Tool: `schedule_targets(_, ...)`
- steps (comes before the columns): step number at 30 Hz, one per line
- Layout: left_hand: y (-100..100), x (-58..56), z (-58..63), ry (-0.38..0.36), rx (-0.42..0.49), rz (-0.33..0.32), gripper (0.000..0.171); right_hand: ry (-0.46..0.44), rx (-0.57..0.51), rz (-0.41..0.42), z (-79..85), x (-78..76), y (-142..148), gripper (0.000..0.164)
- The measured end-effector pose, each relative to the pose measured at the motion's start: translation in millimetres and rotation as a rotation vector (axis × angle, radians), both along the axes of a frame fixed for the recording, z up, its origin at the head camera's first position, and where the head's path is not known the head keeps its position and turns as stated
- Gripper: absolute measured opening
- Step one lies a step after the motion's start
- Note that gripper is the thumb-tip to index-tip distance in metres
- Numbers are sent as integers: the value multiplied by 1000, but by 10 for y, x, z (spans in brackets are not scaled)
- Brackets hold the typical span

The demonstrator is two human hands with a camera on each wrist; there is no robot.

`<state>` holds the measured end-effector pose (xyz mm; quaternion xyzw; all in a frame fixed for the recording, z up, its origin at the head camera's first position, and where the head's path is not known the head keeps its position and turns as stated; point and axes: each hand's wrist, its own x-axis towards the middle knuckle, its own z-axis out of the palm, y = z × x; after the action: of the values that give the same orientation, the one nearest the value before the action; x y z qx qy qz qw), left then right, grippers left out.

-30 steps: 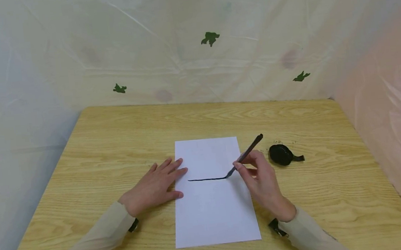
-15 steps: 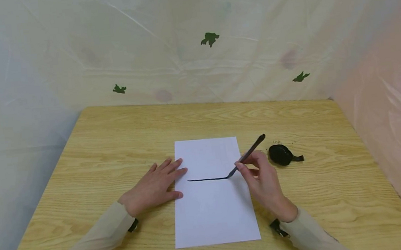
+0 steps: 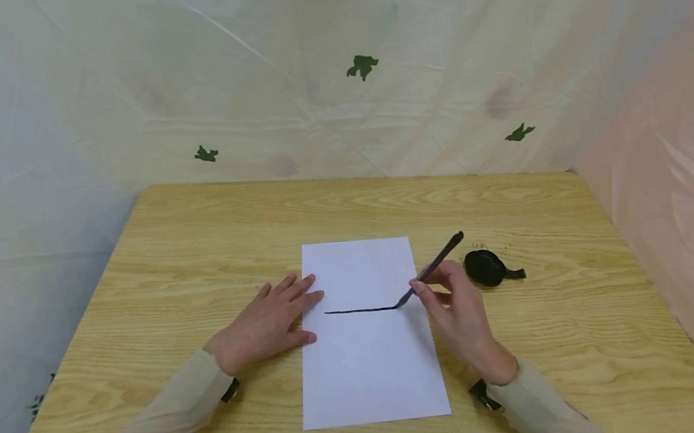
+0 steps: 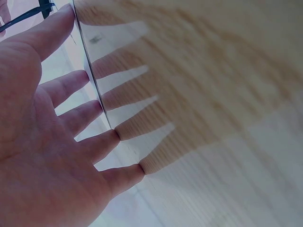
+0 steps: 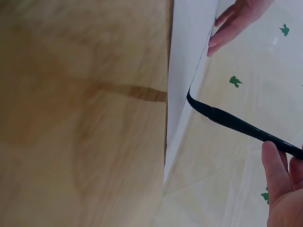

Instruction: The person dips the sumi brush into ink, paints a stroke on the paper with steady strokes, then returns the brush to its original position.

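Note:
A white sheet of paper [image 3: 368, 375] lies on the table with a thin black line [image 3: 359, 310] running across it. The right hand [image 3: 462, 317] pinches a dark paintbrush [image 3: 436, 261] between thumb and fingers, its handle leaning up to the right. In the right wrist view the bent bristles of the brush [image 5: 227, 119] meet the paper at the line's right end. The left hand [image 3: 263, 328] rests flat with fingers spread, its fingertips on the paper's left edge. From below, the left wrist view shows the palm and straight fingers [image 4: 97, 146] against the surface.
A small black pan-shaped dish [image 3: 486, 268] with a short handle sits right of the paper, dark specks around its far side. The wood-grain table [image 3: 198, 231] is bordered by pale sheeting [image 3: 282, 62] with green bird-like shapes. Dark straps show at both wrists.
The right hand and brush have slid slightly to the right, and the black line has grown a little longer that way. The left hand has stayed in place on the paper's edge.

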<state>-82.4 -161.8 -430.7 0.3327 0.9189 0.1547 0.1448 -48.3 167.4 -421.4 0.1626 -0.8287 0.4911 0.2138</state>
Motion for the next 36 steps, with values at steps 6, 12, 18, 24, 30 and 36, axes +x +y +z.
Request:
schedule_targets(6, 6, -1, 6, 1, -3, -1, 72, 8, -3, -7, -5, 1, 14, 29)
schedule_targets(12, -1, -12, 14, 0, 0, -4, 71, 9, 1, -9, 7, -3, 16, 30)
schedule_targets(18, -9, -19, 27, -6, 5, -4, 71, 2, 8, -18, 25, 3, 24, 30)
schedule_targets(24, -14, -16, 41, -11, 10, -4, 71, 11, 21, -15, 45, 7, 38, 34)
schedule_targets(30, -19, -12, 49, -20, 15, -5, 71, 10, 29, -26, 36, 13, 58, 35)
schedule_targets(36, -19, -10, 48, -23, 13, -4, 71, -1, 31, -36, 24, 20, 83, 35)
